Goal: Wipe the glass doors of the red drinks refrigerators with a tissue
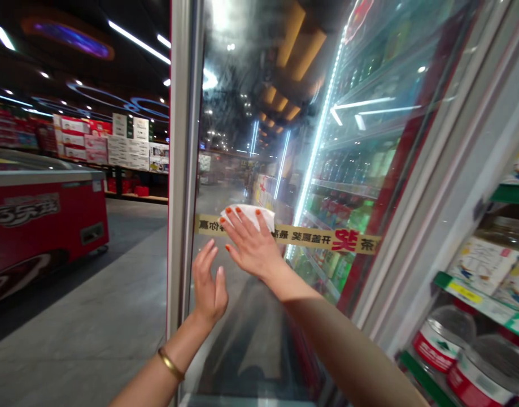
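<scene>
A white cloth point(265, 217) lies against the glass door point(238, 169) of a drinks cooler, just over a printed yellow strip point(314, 237). My right hand point(253, 243) holds it there under flat, spread fingers with orange nails. The thumb points left, off the cloth. Lower and to the left, my left hand point(210, 285) is raised near the door's metal frame point(181, 186), fingers apart and nothing in it. Whether its fingertips touch the glass I cannot tell. A gold bangle point(171, 364) circles the left wrist.
Shelves with large clear bottles point(445, 333) and boxed packs point(483, 260) stand close on the right. Beyond the door at left is a red chest freezer point(43, 220) on a grey floor point(127, 282). Stacked cartons point(127, 150) line the back.
</scene>
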`<state>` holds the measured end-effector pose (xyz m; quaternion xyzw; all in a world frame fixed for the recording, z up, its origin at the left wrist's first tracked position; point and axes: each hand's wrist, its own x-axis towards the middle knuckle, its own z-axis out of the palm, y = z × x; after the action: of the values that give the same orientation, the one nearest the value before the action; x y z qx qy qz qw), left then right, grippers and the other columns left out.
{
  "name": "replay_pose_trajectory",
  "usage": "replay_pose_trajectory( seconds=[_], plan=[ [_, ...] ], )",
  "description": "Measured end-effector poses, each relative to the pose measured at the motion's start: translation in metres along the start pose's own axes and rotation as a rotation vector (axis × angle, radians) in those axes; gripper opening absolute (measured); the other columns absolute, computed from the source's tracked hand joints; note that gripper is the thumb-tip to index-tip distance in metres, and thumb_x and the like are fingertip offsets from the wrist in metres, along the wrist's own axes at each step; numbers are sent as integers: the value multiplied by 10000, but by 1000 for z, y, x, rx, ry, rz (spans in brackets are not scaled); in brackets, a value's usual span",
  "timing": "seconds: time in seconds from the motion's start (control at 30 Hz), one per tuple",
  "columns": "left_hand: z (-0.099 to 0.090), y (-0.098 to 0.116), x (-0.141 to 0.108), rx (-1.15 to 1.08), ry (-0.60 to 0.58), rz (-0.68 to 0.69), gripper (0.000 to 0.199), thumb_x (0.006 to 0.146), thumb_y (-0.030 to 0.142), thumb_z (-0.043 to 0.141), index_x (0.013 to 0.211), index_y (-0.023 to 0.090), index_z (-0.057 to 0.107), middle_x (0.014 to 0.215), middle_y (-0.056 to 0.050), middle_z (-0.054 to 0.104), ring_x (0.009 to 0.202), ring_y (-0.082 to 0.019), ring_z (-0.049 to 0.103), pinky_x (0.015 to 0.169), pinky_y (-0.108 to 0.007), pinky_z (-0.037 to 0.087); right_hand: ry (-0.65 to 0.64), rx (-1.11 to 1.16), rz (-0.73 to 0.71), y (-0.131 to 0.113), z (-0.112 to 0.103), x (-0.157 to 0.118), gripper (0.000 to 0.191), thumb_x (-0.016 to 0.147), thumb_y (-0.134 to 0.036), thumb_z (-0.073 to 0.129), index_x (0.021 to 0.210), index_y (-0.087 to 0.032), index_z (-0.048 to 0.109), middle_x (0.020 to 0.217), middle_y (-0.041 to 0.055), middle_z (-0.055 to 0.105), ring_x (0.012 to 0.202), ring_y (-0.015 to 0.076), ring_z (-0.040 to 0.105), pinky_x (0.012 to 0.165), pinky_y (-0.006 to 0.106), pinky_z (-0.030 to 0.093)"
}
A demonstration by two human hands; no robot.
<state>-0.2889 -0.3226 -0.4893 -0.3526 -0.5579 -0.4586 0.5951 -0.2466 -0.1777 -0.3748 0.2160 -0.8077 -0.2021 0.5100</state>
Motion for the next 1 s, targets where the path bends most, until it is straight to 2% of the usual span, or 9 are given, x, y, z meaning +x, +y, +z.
replay_pose_trajectory(
  seconds=[0.1,0.23,0.37,0.53,0.63,0.7,0.8,0.9,1.0],
  plan=[
    [7,21,30,-141,-3,19,633,1100,271,411,1724,297,307,1775,-126,401,1647,-245,416,1328,-520,417,43,129,7,-1,-1,-22,847,1078,-250,437,1795,-189,-10,1857,94,254,1745,212,167,1435,538,213],
    [42,32,62,54,-308,209,718,1125,398,376,1789,273,134,1834,-118,286,1740,-260,182,1411,-545,241,403,164,343,35,-24,-49,851,1043,-116,296,1792,-262,-81,1865,101,241,1719,223,271,1335,519,425],
    [54,14,66,364,-351,262,788,1094,376,514,1789,293,152,1803,-86,332,1740,-255,134,1442,-549,14,412,-108,423,83,-47,-90,807,1064,-193,455,1790,-369,148,1846,60,306,1718,282,278,1370,618,315],
    [19,-11,75,414,-190,107,832,1080,329,534,1792,292,104,1860,-105,87,1744,-332,-32,1415,-686,18,249,-281,315,106,-55,-124,872,1053,-270,588,1777,-434,131,1841,31,307,1723,324,256,1386,743,97],
    [11,-6,85,423,-94,224,900,1037,217,582,1794,308,104,1858,-79,-99,1730,-348,-119,1415,-690,27,249,-280,311,104,-56,-125,879,1061,-287,587,1787,-390,101,1822,53,353,1702,316,316,1392,735,94],
    [13,2,91,409,-126,436,891,1017,117,542,1790,322,149,1870,-51,26,1743,-281,-53,1443,-586,88,263,-264,315,102,-59,-124,884,1064,-291,587,1792,-349,89,1812,61,378,1706,292,309,1407,701,95],
    [10,9,99,294,-347,610,795,1016,82,419,1769,285,267,1765,-65,441,1712,-220,263,1414,-474,286,267,-242,308,101,-63,-124,897,1058,-279,589,1793,-350,78,1807,39,392,1711,273,296,1421,669,77],
    [-4,10,104,185,-395,515,683,1020,186,396,1699,259,425,1641,-101,602,1623,-275,463,1366,-540,367,263,-245,321,100,-64,-125,900,1056,-284,578,1792,-364,67,1815,29,371,1699,289,326,1419,674,79],
    [-8,13,113,133,-219,340,553,1057,348,460,1599,272,542,1476,-101,704,1468,-285,607,1310,-536,419,282,-253,324,98,-65,-124,872,1060,-286,574,1792,-354,103,1803,24,399,1694,275,337,1426,651,72]
  ],
)
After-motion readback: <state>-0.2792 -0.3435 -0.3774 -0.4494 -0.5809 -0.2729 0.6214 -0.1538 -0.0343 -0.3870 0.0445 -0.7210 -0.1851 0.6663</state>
